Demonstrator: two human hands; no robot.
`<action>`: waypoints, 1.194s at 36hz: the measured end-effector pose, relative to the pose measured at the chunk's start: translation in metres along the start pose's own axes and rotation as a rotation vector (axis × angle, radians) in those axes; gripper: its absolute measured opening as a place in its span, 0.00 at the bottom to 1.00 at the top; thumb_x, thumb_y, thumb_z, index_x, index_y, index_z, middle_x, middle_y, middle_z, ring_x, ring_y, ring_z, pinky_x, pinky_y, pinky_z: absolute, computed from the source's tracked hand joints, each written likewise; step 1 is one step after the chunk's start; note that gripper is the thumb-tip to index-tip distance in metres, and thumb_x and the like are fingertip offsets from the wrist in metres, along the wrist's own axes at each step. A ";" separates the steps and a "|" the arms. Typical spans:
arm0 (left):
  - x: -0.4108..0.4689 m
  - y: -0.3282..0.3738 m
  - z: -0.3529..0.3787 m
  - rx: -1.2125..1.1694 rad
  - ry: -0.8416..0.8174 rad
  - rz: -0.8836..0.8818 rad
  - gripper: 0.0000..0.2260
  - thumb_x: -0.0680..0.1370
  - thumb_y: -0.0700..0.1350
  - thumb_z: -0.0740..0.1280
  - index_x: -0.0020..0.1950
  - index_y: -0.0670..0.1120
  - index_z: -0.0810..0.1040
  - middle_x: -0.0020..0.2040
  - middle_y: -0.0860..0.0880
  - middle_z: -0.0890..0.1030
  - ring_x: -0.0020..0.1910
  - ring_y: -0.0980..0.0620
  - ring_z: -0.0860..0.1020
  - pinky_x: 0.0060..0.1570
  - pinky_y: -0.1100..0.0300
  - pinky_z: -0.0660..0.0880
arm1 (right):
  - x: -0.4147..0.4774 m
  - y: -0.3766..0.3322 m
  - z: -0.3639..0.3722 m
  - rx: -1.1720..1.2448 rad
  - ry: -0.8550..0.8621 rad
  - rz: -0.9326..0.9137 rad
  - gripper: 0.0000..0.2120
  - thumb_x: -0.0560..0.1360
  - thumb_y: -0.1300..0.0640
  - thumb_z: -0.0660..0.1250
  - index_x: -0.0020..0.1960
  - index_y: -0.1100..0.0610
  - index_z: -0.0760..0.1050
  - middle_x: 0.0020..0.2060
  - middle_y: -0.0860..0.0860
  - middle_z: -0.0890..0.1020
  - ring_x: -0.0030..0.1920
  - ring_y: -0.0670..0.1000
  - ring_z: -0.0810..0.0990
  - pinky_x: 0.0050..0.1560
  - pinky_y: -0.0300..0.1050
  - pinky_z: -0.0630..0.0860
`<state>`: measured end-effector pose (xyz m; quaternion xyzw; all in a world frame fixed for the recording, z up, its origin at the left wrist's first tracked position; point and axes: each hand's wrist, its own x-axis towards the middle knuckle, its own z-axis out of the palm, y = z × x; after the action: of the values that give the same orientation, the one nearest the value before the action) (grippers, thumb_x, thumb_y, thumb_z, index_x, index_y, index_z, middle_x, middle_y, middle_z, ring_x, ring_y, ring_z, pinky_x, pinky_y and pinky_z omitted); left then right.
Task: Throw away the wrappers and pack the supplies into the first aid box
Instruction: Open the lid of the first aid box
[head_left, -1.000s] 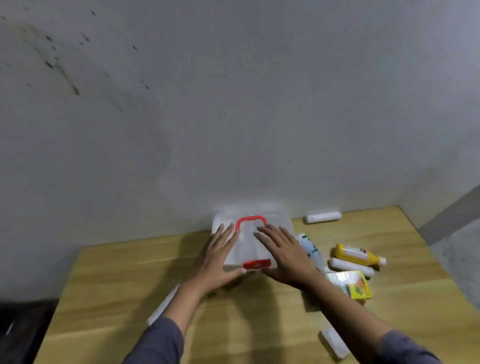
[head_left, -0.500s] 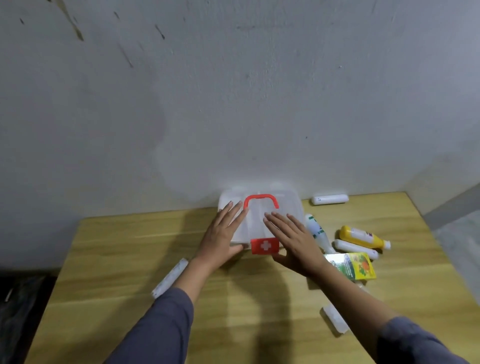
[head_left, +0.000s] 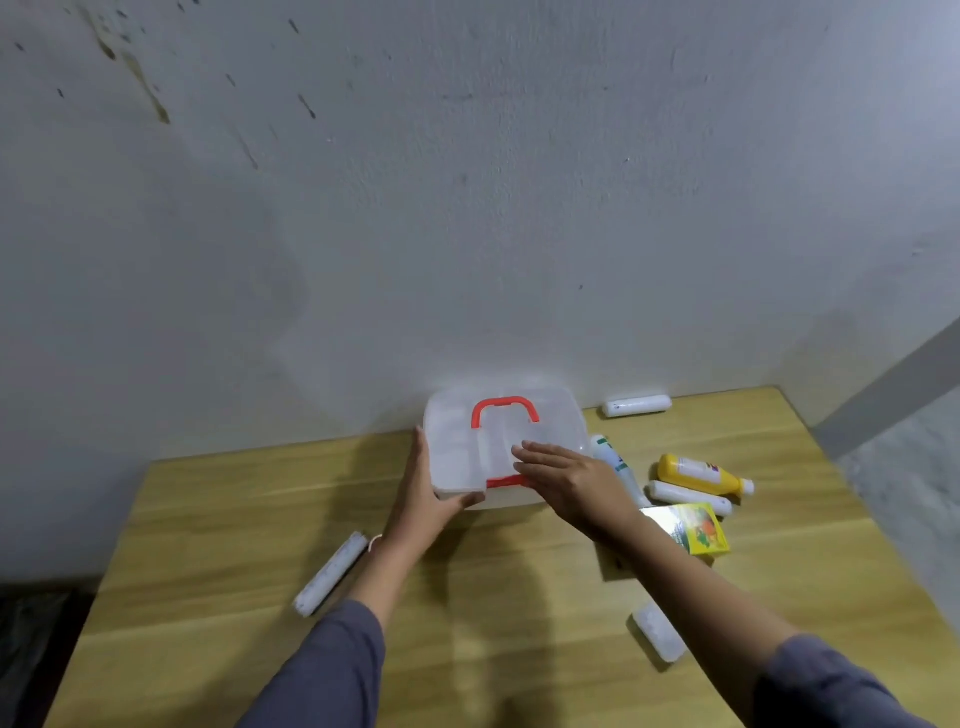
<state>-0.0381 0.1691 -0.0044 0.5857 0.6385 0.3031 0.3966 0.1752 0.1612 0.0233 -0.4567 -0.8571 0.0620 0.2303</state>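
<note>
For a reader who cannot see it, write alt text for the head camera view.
A person's left hand grips the front left corner of a clear first aid box with a red handle, while the right hand rests flat on its lid. The box sits on a wooden table against a wall, beside a yellow bottle, white rolls and a small yellow packet.

Supplies (head_left: 698, 475) lie right of box (head_left: 550, 421) on table (head_left: 218, 499)

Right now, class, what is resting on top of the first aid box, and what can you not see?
On the first aid box lid lie its red handle and the right hand, flat. The left hand grips its left front corner. The red latch is partly covered; contents are indistinct.
</note>
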 end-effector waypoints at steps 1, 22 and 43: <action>0.000 -0.002 0.001 -0.033 -0.002 -0.035 0.56 0.63 0.50 0.79 0.76 0.48 0.40 0.77 0.49 0.51 0.75 0.52 0.51 0.72 0.55 0.56 | 0.001 -0.001 -0.003 0.019 -0.001 0.011 0.12 0.72 0.56 0.70 0.55 0.54 0.80 0.55 0.50 0.83 0.57 0.49 0.81 0.53 0.47 0.81; -0.015 -0.003 0.002 -0.157 -0.026 0.035 0.33 0.64 0.43 0.78 0.57 0.66 0.64 0.54 0.64 0.74 0.52 0.72 0.72 0.44 0.77 0.70 | 0.083 0.011 -0.073 0.311 0.200 0.120 0.12 0.71 0.60 0.70 0.55 0.59 0.81 0.53 0.55 0.83 0.61 0.54 0.78 0.61 0.51 0.75; -0.020 -0.013 0.011 -0.187 -0.077 -0.070 0.53 0.57 0.62 0.77 0.75 0.56 0.52 0.75 0.55 0.61 0.72 0.56 0.61 0.70 0.48 0.65 | 0.077 0.057 -0.070 0.386 0.471 0.521 0.12 0.72 0.64 0.69 0.54 0.63 0.79 0.55 0.59 0.81 0.55 0.48 0.79 0.55 0.18 0.66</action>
<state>-0.0346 0.1463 -0.0178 0.5348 0.6118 0.3247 0.4840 0.2133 0.2492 0.0928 -0.6087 -0.6088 0.1718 0.4788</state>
